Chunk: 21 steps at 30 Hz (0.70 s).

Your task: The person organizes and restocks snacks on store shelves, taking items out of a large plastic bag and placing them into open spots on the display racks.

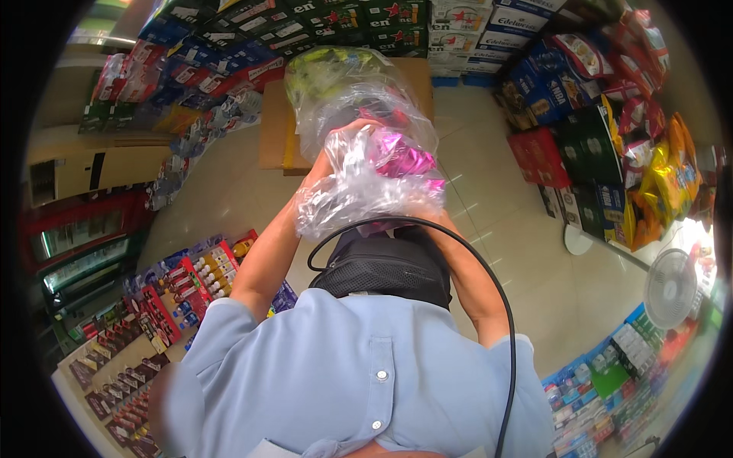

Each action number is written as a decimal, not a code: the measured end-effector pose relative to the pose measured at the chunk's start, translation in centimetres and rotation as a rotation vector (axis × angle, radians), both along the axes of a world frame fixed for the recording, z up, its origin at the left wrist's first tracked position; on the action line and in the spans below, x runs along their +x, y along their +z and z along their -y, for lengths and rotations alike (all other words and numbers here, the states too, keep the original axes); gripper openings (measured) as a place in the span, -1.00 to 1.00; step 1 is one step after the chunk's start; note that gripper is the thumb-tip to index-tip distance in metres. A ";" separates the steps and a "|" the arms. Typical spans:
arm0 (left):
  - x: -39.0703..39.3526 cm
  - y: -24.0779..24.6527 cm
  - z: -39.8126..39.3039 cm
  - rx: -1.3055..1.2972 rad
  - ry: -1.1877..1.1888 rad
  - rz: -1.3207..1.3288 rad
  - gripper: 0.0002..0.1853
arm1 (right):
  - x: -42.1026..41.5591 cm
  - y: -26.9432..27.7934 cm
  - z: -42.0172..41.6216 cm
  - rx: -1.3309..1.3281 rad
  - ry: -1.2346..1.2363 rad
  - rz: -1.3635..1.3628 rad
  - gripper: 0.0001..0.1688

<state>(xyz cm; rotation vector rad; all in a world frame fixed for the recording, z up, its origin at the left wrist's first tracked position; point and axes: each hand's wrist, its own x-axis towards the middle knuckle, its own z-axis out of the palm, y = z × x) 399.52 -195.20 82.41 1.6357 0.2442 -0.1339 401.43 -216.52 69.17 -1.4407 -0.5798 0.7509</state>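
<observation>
A large clear plastic bag (343, 197) is bunched up in front of me, shiny and crumpled. Inside or behind its film show bright pink foil packaging (404, 154) and, at the far end, yellow-green packs (326, 71). My left hand (350, 129) grips the bag from its left side, fingers curled over the film and partly covered by it. My right forearm (475, 275) reaches to the bag's near right side, where the film hides the right hand. Beneath the bag's far part is a brown cardboard box (275, 129).
Stacked beer cartons (343, 23) line the far side. Snack bags (664, 166) and cartons (590, 149) stand to the right, near a fan (670, 288). Drink bottles (212, 272) fill trays at left. A black cable (487, 263) loops before my chest over a black waist bag (383, 269).
</observation>
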 end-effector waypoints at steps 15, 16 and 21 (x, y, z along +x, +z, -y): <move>-5.7 1.1 -2.6 0.257 0.194 -0.093 -0.57 | 3.5 2.7 -7.5 0.062 -0.063 0.133 -0.49; -5.6 0.3 -4.0 0.279 0.250 -0.088 -0.48 | 2.4 2.3 -7.3 0.060 -0.038 0.101 -0.49; -3.5 -0.6 -8.6 0.135 0.490 -0.154 -0.26 | -0.7 0.6 -4.5 0.022 0.053 -0.050 -0.49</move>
